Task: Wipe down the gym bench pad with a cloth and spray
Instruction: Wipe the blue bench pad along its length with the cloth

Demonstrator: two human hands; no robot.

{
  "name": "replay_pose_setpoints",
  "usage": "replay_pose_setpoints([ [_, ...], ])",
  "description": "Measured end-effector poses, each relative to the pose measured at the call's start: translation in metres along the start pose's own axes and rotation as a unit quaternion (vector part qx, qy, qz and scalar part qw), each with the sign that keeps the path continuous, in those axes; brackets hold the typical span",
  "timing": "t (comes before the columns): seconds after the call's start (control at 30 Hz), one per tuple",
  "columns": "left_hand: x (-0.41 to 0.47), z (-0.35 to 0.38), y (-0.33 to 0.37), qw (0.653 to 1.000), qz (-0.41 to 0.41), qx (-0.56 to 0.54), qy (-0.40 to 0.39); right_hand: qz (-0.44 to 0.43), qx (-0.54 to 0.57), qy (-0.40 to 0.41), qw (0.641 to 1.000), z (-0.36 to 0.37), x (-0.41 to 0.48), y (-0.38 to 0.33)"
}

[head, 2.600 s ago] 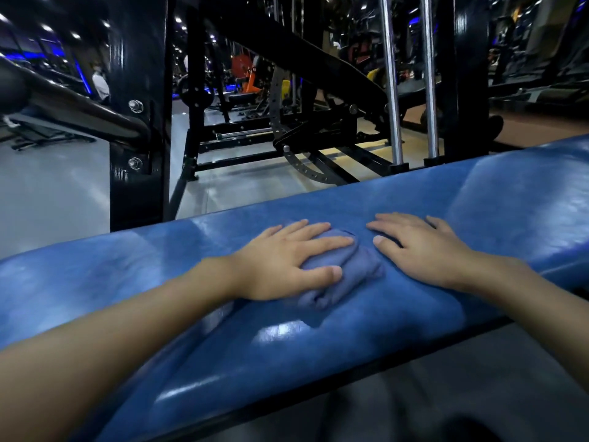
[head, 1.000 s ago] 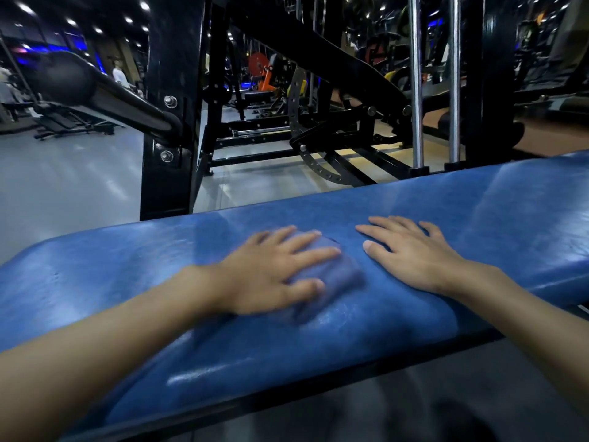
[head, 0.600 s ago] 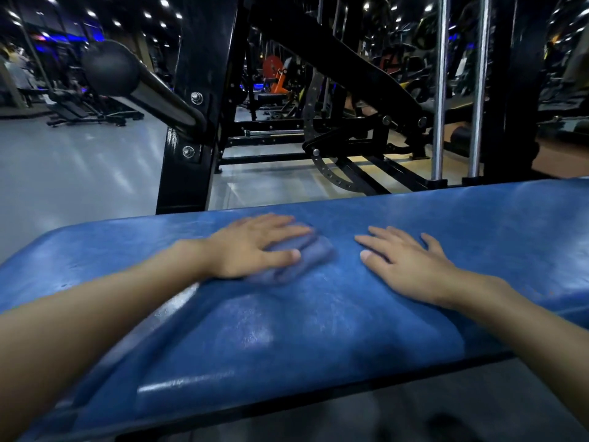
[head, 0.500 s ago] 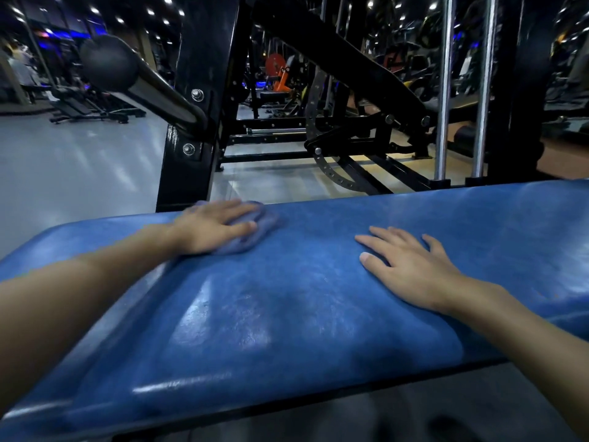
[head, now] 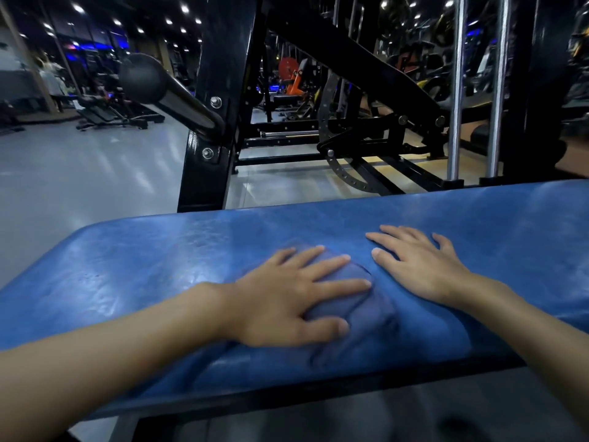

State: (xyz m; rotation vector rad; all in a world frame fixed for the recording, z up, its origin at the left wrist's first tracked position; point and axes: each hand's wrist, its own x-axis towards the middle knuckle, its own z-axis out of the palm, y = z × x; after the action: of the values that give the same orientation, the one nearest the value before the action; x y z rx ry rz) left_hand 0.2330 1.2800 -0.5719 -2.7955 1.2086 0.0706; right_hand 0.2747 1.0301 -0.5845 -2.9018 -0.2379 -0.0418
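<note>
Squarely on the cloth (head: 366,311)
Left grip (head: 287,301), fingers straight, presses the cloth onto the bench pad (head: 159,260) toward its near edge; right grip (head: 420,266), flat and empty, rests just beside.

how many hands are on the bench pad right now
2. The left hand presses flat on the cloth near the middle of the bench pad. The right hand lies flat on bare pad just right of the cloth. Neither is hidden.
</note>
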Motion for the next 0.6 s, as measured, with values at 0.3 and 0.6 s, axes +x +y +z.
replay_pose_setpoints([
  [0.3,0.006,0.005,-0.063,0.996,-0.050,-0.066,0.013,0.013,0.026,0.011,1.000,-0.008,0.003,-0.015],
  [0.6,-0.017,0.015,-0.210,0.935,-0.335,-0.089,0.071,-0.037,-0.001,-0.020,0.999,0.009,-0.003,-0.048],
])
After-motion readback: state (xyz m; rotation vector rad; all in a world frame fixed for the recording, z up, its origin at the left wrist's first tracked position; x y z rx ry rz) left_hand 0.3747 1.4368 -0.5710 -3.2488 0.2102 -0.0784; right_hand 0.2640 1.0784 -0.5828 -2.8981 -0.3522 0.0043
